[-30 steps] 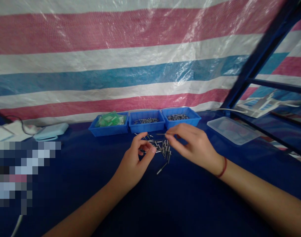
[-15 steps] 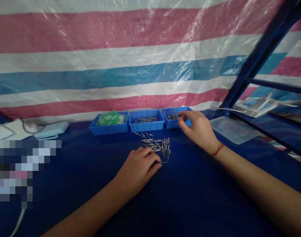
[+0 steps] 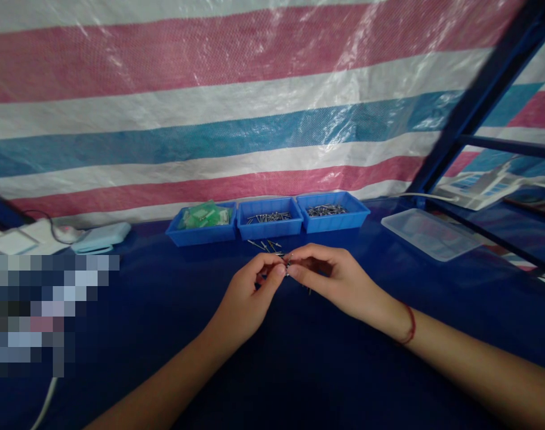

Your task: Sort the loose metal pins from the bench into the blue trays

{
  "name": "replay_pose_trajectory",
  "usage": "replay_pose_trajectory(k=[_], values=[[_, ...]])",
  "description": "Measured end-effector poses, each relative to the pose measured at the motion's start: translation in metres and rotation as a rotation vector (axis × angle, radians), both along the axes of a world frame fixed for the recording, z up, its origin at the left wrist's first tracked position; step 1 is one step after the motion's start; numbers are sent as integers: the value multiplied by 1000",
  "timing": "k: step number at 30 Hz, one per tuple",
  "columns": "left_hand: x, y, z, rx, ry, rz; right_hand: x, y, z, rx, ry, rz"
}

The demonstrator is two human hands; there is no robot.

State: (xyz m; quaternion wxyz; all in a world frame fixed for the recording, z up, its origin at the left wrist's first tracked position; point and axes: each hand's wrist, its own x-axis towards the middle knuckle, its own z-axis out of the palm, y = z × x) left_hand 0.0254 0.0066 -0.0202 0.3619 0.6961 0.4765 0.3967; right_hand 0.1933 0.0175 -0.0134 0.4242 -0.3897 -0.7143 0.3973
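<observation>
My left hand (image 3: 249, 295) and my right hand (image 3: 344, 280) meet above the blue table, both closed in a pinch. Between the touching fingertips shows a small shiny metal piece, mostly covered; in my left hand it appears to be a thin blind rivet. What my right fingers pinch is too small to make out. Behind the hands lie loose blind rivets (image 3: 267, 245), the rest of the pile hidden by my fingers. Farther back stand a middle blue bin (image 3: 271, 229) with rivets and a right blue bin (image 3: 337, 222) with small metal parts.
A left blue bin (image 3: 203, 236) holds green plastic packets (image 3: 205, 215). To the right lie a translucent lid (image 3: 428, 236) and, behind a blue metal frame (image 3: 451, 137), a white device (image 3: 482, 188). A light blue case (image 3: 101, 237) lies at left. Striped sheeting (image 3: 209, 137) hangs behind.
My right hand has left the right bin and come down to the middle. My left hand has lifted a rivet from the pile, and the fingertips of both hands now meet.
</observation>
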Motion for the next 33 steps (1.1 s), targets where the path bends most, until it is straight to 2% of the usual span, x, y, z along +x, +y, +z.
replay_pose_trajectory(k=[9, 15, 25, 33], values=[[1, -2, -6, -19, -7, -40, -1, 1, -7, 40, 88, -11], [0, -2, -7, 17, 40, -63, 0, -1, -4, 73, 72, 1], [2, -2, -2, 65, 48, 41, 0, -1, -5, 85, 37, -45], [-1, -4, -4, 163, 30, 67, 0, 1, -9, 168, -72, -43]])
